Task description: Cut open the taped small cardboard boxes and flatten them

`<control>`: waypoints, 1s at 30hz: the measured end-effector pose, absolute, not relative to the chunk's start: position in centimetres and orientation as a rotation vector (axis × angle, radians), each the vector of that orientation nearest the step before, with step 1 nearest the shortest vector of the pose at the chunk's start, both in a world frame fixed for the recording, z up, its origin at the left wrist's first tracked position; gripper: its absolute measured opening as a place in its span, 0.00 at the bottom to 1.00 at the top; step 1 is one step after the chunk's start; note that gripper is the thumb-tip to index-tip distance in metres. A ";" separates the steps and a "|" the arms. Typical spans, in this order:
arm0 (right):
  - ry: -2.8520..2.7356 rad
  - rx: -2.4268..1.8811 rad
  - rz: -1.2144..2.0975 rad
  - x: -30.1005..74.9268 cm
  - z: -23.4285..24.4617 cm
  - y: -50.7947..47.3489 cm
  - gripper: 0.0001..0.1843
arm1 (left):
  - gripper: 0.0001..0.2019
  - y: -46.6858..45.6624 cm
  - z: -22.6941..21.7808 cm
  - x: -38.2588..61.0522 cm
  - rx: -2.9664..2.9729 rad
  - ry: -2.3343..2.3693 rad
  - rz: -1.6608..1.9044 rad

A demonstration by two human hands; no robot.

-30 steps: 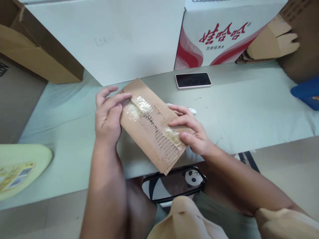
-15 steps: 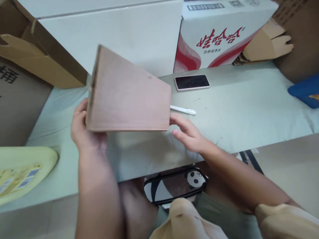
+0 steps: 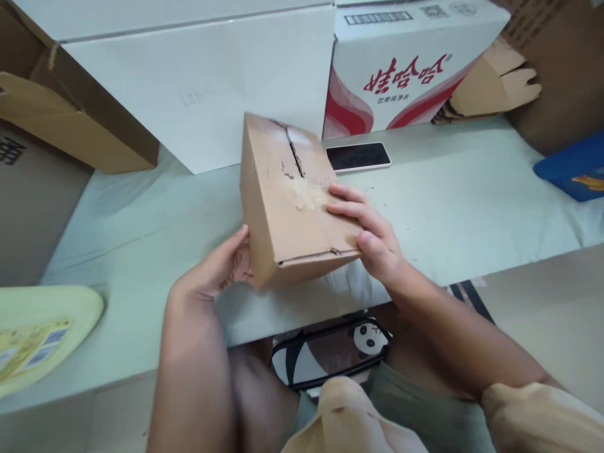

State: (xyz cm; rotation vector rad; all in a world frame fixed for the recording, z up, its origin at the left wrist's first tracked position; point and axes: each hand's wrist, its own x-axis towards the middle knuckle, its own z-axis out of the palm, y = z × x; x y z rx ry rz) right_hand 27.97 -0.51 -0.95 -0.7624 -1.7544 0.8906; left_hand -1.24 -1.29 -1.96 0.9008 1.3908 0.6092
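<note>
A brown cardboard box (image 3: 302, 214) is tilted between my two hands above the pale green cloth. Its upward face has a dark slit along the seam and a torn, scuffed patch with tape. My left hand (image 3: 231, 258) grips the box's left lower side, with some fingers hidden beneath or behind it. Across the right part of the seamed face lie the fingers of my right hand (image 3: 372, 233), its thumb at the near right corner. Just behind the box, a phone (image 3: 361, 156) with a dark screen lies on the cloth, its left end close to the box's edge.
Large white cartons (image 3: 212, 88) stand at the back, one with red print (image 3: 406, 88). Open brown cardboard (image 3: 94, 132) is at the left, with folded cardboard (image 3: 495, 88) and a blue item (image 3: 573, 167) at the right. A yellow-green container (image 3: 51, 333) lies front left. A panda-patterned item (image 3: 335, 349) sits below the cloth's edge.
The box has turned, so its seamed, torn face now shows instead of a plain side. My left hand moved right with it. My right hand now rests on the box, and the white stick is hidden.
</note>
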 end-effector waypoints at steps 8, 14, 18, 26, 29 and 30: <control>-1.886 -0.635 1.089 27.2 -1.6 -0.7 0.23 | 0.19 0.8 -1.7 -1.1 0.897 1.639 1.648; -1.939 -0.592 1.235 26.9 -1.3 -1.0 0.22 | 0.31 1.3 -2.2 -0.3 1.139 1.140 1.853; -1.904 -0.620 1.251 26.9 -1.3 -1.1 0.21 | 0.25 1.0 -1.9 -0.1 1.126 1.092 1.820; -1.926 -0.704 1.178 27.4 -1.7 -0.3 0.21 | 0.21 0.9 -1.5 0.2 1.068 1.177 1.824; -1.918 -1.060 0.950 28.4 -3.1 1.5 0.25 | 0.20 0.9 -1.7 0.1 1.096 1.222 1.846; -1.940 -1.248 0.817 28.7 -3.5 2.2 0.27 | 0.20 0.9 -1.8 0.0 1.103 1.232 1.852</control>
